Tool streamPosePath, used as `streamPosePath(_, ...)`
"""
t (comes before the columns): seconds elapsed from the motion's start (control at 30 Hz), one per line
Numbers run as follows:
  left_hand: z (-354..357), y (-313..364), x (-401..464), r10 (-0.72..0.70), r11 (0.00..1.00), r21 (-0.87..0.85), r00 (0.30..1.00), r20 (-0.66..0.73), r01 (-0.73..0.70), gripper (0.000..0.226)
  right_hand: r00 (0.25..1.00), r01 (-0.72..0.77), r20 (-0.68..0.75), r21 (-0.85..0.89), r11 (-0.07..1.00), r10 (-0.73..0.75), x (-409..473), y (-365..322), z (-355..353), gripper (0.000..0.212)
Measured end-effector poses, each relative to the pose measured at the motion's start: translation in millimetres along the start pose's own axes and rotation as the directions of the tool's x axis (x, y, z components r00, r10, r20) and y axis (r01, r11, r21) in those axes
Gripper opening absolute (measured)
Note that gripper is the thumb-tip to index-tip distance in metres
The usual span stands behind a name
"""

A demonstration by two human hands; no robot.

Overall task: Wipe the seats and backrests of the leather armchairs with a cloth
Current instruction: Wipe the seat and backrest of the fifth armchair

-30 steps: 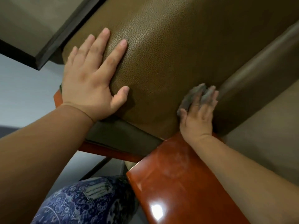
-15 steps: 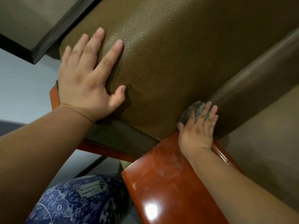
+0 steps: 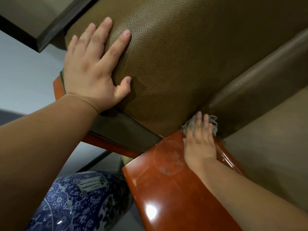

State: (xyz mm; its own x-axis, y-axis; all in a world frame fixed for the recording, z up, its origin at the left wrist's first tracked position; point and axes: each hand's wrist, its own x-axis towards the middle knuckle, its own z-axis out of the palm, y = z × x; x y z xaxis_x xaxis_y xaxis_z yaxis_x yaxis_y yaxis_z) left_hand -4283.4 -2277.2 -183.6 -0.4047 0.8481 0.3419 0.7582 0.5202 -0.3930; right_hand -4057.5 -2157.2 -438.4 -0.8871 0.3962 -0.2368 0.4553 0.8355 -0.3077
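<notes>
While left hand (image 3: 93, 70) lies flat on cushion (image 3: 175, 64), right hand (image 3: 200, 140) flat on cloth (image 3: 213, 122).

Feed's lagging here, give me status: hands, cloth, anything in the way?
Left hand flat on leather cushion. Right hand presses grey cloth into the corner by wooden armrest. Nothing in the way.

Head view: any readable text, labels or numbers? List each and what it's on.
Nothing legible.
Label on the blue-and-white vase: lines of small print, too blurred to read.
Faint round mark on the wooden armrest: no characters legible.
</notes>
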Motion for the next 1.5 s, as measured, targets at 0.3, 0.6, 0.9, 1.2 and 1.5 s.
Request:
streamPosePath(0.3, -7, 24, -11, -0.161, 0.985, 0.069, 0.986, 0.041, 0.158, 0.078, 0.921, 0.329, 0.204, 0.047, 0.943, -0.331, -47, 28, -14, 0.057)
streamPosePath(0.6, 53, 236, -76, -0.162, 0.983, 0.0, 0.87, 0.466, 0.183, 0.083, 0.991, -0.086, 0.133, 0.524, 0.847, 0.018, -44, 125, -20, 0.048)
streamPosePath(0.9, 86, 222, 113, 0.389, 0.827, 0.313, 0.877, 0.283, -0.467, 0.074, 0.959, 0.006, -0.223, 0.627, 0.779, 0.172, 65, 189, -91, 0.067)
streamPosePath(1.2, 104, 214, 129, 0.523, 0.744, 0.36, 0.826, 0.211, -0.563, 0.082, 0.917, 0.289, -0.308, 0.075, 0.955, -0.253, 85, 230, -38, 0.083)
streamPosePath(1.5, 132, 250, 123, 0.567, 0.747, 0.3, 0.804, 0.179, -0.594, 0.085, 0.955, 0.237, -0.246, 0.311, 0.92, -0.162, 72, 208, -55, 0.083)
